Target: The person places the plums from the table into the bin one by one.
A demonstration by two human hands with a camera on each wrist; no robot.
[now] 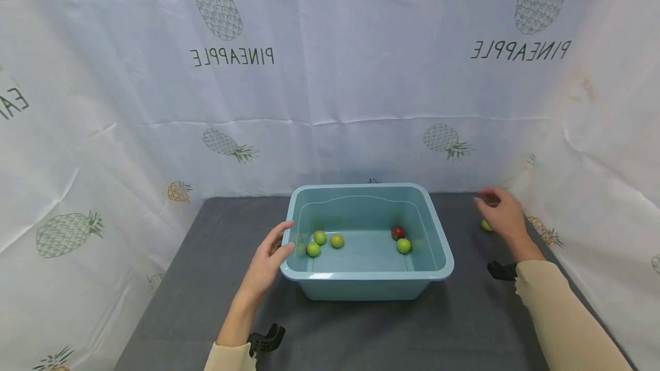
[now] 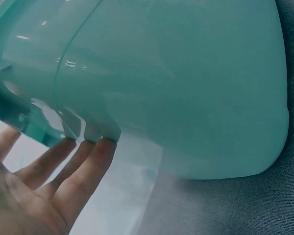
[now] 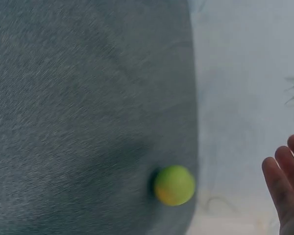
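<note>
A light blue plastic tub stands on the dark table. My left hand touches its left side, with thumb and index tips at the rim. In the left wrist view, fairly straight fingers rest against the tub's outer wall. My right hand hovers near the table's far right corner, fingers loosely bent, holding nothing. Partly hidden by it in the head view, a small round green fruit with a yellowish patch lies on the table. The right wrist view shows the fingers apart from this fruit.
Inside the tub, three small green fruits, one of them this green fruit, sit at the left. A red fruit and another green fruit lie at the right. A white pineapple-print cloth hangs behind and beside the table.
</note>
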